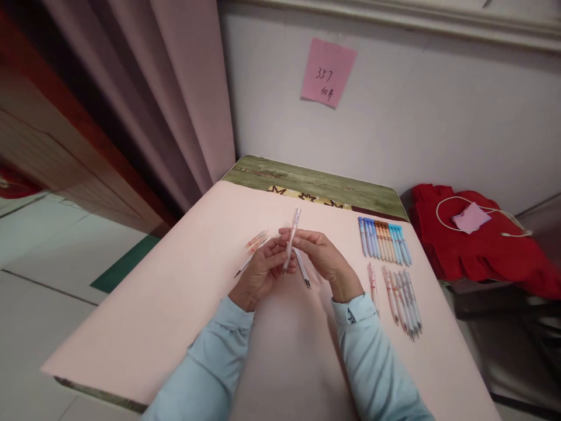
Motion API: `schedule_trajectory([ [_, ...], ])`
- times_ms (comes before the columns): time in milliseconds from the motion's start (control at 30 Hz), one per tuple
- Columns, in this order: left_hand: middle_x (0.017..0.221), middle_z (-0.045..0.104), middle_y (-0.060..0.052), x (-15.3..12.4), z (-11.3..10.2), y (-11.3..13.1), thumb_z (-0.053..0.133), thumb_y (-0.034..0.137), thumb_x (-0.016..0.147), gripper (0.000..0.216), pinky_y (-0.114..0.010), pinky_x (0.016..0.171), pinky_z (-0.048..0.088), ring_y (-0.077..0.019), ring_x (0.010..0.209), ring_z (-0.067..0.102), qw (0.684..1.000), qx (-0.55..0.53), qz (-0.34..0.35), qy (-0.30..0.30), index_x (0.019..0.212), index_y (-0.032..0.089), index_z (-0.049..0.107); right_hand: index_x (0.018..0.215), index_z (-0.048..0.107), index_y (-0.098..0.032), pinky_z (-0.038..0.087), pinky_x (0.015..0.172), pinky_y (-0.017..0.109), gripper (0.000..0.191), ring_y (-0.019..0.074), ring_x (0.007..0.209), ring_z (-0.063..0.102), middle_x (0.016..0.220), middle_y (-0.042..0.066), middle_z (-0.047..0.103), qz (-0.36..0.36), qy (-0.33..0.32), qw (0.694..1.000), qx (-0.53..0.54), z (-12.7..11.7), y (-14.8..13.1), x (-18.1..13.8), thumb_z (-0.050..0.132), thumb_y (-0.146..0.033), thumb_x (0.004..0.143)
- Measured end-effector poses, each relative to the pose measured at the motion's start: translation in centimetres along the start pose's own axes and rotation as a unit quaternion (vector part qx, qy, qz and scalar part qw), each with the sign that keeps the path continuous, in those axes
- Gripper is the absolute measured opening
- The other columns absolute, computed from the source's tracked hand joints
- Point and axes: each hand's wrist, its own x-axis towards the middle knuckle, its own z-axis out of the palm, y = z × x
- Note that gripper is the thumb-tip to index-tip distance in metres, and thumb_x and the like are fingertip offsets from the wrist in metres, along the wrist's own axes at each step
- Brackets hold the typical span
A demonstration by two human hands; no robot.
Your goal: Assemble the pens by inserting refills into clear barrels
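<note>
Pale pink paper-covered tabletop (184,304) has wide bare room on its left half and near edge; the far edge meets the wall, with a green wood strip showing. Left hand (258,272) and right hand (322,257) meet mid-tabletop, fingers closed on a slim clear plastic pen barrel (293,237) tilted upright. A thin refill (302,270) angles down beneath it. Pen parts (256,240) lie just left; a row of blue and orange pens (383,238) and pale pens (401,295) lie right.
</note>
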Motion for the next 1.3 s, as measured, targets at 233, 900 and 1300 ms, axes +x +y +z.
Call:
schedule_trajectory([
  [233,0.075,0.068,-0.003,0.07,0.04,-0.14,0.084,0.020,0.070,0.033,-0.024,0.058,0.055,-0.0127,0.062,0.065,1.000,0.001,0.000,-0.002,0.095,0.013,0.064,0.102,0.072,-0.021,0.049,0.065,0.030,0.042,0.0153,0.071,0.059,0.081,0.002,0.068,-0.004,0.022,1.000,0.010,0.36,0.36,0.20,0.077,-0.053,0.075],
  [900,0.073,0.069,-0.001,0.00,0.18,-0.04,0.086,0.019,0.066,0.037,-0.023,0.056,0.055,-0.0127,0.061,0.066,1.000,-0.004,0.006,-0.001,0.095,0.014,0.064,0.085,0.072,-0.019,0.047,0.058,0.028,0.041,0.0143,0.063,0.057,0.074,0.001,0.067,0.010,0.088,0.995,0.039,0.79,0.77,0.65,0.088,-0.047,0.060],
  [1300,0.075,0.068,-0.001,0.05,0.12,-0.31,0.085,0.018,0.067,0.039,-0.026,0.062,0.054,-0.0133,0.062,0.066,0.999,0.024,0.024,0.011,0.100,0.015,0.064,0.078,0.066,-0.020,0.044,0.042,0.028,0.036,0.0130,0.045,0.051,0.060,-0.002,0.062,0.004,0.038,0.999,0.035,0.94,0.64,0.33,0.083,-0.051,0.069],
])
